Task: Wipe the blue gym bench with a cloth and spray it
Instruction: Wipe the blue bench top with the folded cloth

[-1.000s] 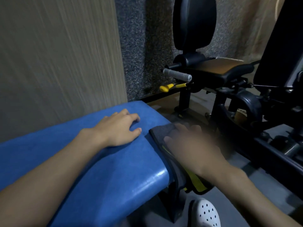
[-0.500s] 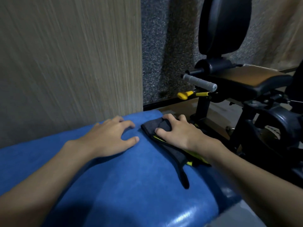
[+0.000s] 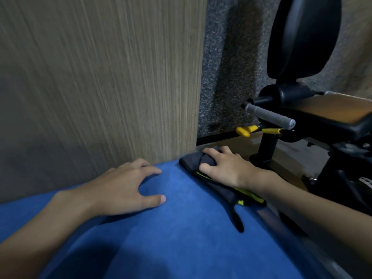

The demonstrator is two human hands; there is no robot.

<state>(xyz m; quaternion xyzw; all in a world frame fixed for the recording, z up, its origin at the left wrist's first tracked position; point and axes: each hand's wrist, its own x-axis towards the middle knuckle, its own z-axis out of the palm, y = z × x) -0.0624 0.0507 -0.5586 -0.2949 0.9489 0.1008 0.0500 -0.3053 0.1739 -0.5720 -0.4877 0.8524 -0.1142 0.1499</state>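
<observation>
The blue gym bench (image 3: 181, 238) fills the lower part of the view, its far end meeting the wooden wall. A dark grey cloth (image 3: 191, 161) with yellow trim lies on the bench's far right corner. My right hand (image 3: 223, 168) lies on the cloth with fingers bent over a bunched fold, thumb on its near side. My left hand (image 3: 124, 188) rests on the bare blue pad to the left, fingers spread and arched, holding nothing. No spray bottle is in view.
A wood-grain wall panel (image 3: 100, 77) stands right behind the bench. To the right is a black exercise machine (image 3: 302, 47) with a grey handle (image 3: 269, 115) and yellow lever (image 3: 245, 130), close to the bench's right edge. Speckled grey wall behind it.
My right hand slid the cloth from the bench's right edge up to its far corner by the wall. My left hand stayed resting on the pad. The view moved closer and left.
</observation>
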